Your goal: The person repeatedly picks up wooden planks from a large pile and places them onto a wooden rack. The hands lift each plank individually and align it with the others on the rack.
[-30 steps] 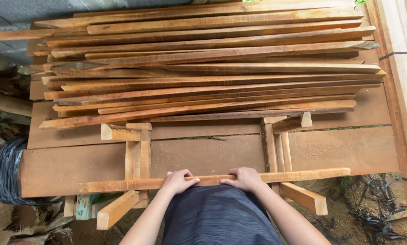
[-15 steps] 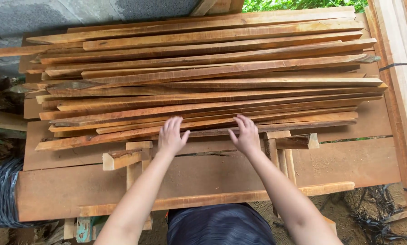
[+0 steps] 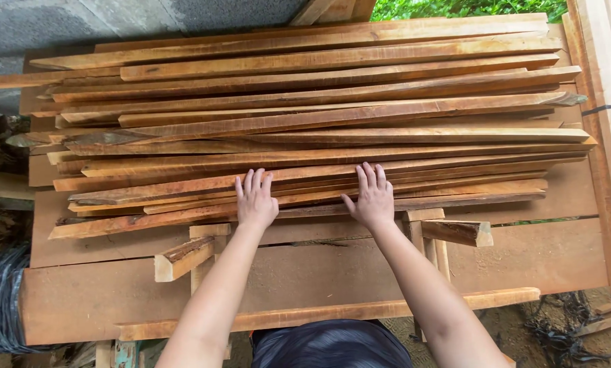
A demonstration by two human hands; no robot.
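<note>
From the head view, the loose pile of wooden slats (image 3: 319,136) lies criss-crossed and uneven on the bench (image 3: 360,266), so in my judgement a pull on the near ones could drag neighbours askew or send some sliding off the front edge, and the rough sawn edges could leave splinters in bare palms. The left hand (image 3: 256,201) and right hand (image 3: 370,197) both rest flat on the nearest slats (image 3: 305,194), each grip wide apart with fingers spread, pressing down and clamped on nothing. A single slat (image 3: 333,313) lies apart along the bench's front edge.
</note>
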